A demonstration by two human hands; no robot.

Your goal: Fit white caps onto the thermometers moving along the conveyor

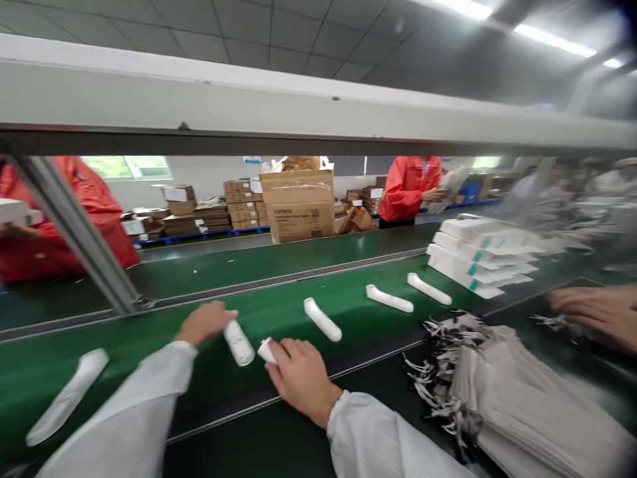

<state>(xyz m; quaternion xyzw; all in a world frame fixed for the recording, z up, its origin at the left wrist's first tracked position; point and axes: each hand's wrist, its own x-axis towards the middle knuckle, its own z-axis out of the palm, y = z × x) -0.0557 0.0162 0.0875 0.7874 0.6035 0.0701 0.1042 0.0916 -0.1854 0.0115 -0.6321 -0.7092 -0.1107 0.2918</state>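
Observation:
My left hand [206, 323] is closed at the top end of a white plastic handle-shaped piece [239, 344], which slants over the green conveyor belt [189, 398]. Close beside it, my right hand [301, 375] grips a second white piece [267, 350]; the fingers hide most of that one. Another white piece [322, 320] with a bent end lies to the right of my hands. Two similar pieces, a nearer one [389, 299] and a farther one [428, 289], rest beyond it. At the far left lies one more piece [67, 396], apart from my left sleeve.
Grey cloth pouches [527, 398] with white cord ends are heaped at the right, near another person's hand [597, 309]. White boxes [482, 255] stand stacked behind them. A metal post [79, 232] and overhead beam [298, 113] frame the belt. People in red work across from me.

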